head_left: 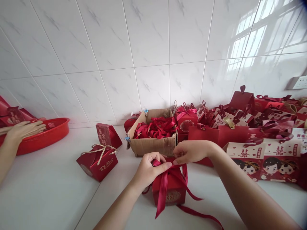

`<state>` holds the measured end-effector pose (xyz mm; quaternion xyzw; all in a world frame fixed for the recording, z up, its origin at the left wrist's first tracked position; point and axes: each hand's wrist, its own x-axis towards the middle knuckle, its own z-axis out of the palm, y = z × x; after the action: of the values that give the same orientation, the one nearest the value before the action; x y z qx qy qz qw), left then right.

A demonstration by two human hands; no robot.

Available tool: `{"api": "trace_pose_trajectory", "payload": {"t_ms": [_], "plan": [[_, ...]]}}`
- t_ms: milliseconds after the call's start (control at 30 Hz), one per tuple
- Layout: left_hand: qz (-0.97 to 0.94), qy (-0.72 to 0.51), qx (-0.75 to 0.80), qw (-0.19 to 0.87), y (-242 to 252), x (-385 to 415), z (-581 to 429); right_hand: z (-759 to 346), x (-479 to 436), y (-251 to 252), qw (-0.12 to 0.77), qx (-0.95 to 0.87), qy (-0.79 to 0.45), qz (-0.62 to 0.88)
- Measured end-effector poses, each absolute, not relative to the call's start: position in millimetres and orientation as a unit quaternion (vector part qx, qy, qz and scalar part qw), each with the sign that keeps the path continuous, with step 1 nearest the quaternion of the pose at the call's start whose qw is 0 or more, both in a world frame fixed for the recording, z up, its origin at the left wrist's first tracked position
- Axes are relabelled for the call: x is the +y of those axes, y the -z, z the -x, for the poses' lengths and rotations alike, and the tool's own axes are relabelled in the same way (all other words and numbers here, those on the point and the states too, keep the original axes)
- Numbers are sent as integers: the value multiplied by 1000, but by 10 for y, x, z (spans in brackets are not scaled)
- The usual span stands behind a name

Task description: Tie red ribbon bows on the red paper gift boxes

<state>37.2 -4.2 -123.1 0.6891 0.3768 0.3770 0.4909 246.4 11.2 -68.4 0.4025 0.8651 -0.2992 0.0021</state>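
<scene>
A small red gift box (pixel 157 191) with a gold round pattern stands on the white surface in front of me. Dark red satin ribbon (pixel 162 195) lies over its top, with ends hanging down the front and trailing to the right. My left hand (pixel 150 169) pinches the ribbon at the top left of the box, thumb pointing right. Close beside it, my right hand (pixel 190 151) has thumb and fingers pressed together on the ribbon at the top right. The fingers partly hide the middle of the ribbon.
Behind the gift box is a cardboard box (pixel 153 146) of loose red ribbons. Many finished-looking red boxes (pixel 244 159) crowd the right side. Two red boxes (pixel 100 163), one with twisted cord, stand left. Another person's hands (pixel 26 129) reach over a red basin (pixel 59 129).
</scene>
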Motion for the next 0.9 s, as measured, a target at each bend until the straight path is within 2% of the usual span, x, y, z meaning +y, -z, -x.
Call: {"api": "trace_pose_trajectory", "payload": {"t_ms": [333, 500, 633, 700, 833, 900], "plan": [[-718, -338, 340, 504, 1298, -35, -370, -2572, 131, 648, 7, 865, 387, -320], [-723, -337, 324, 508, 1285, -36, -365, -2542, 164, 678, -2, 865, 384, -322], [-725, -349, 339, 488, 1309, -45, -371, -2568, 78, 570, -3, 859, 343, -381], [-719, -368, 329, 490, 1325, -45, -375, -2689, -27, 457, -57, 846, 285, -447], [-704, -408, 297, 500, 1337, -32, -376, -3132, -169, 327, -259, 736, 84, -620], [-703, -414, 289, 501, 1342, -23, -377, -3342, -125, 372, -270, 690, 20, -671]]}}
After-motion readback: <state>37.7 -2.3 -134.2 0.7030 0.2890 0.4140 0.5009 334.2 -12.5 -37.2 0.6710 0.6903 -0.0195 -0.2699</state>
